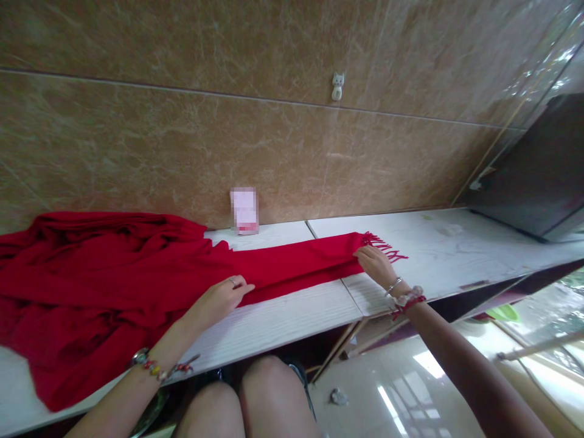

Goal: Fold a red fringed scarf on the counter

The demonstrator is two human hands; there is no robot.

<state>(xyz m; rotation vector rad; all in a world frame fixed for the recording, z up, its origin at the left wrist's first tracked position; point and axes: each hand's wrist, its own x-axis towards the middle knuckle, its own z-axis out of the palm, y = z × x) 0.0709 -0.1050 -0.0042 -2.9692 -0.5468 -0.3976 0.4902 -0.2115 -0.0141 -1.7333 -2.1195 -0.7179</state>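
Observation:
A red scarf [292, 264] lies stretched along a white table [283, 322], with a bunched heap of the same red cloth [91, 286] at the left. Its fringed end [387, 246] points right. My left hand [223, 295] rests flat on the scarf's near edge, fingers out, a ring on one finger. My right hand [376, 263] presses on the scarf's corner by the fringe, its fingers curled on the cloth edge. Both wrists carry bracelets.
A brown tiled wall [274, 121] rises behind the table, with a small white cat hook [337, 86] on it. A small pink box [245, 211] stands against the wall. A dark appliance [538, 176] sits at the table's right end. My knees [246, 401] show below.

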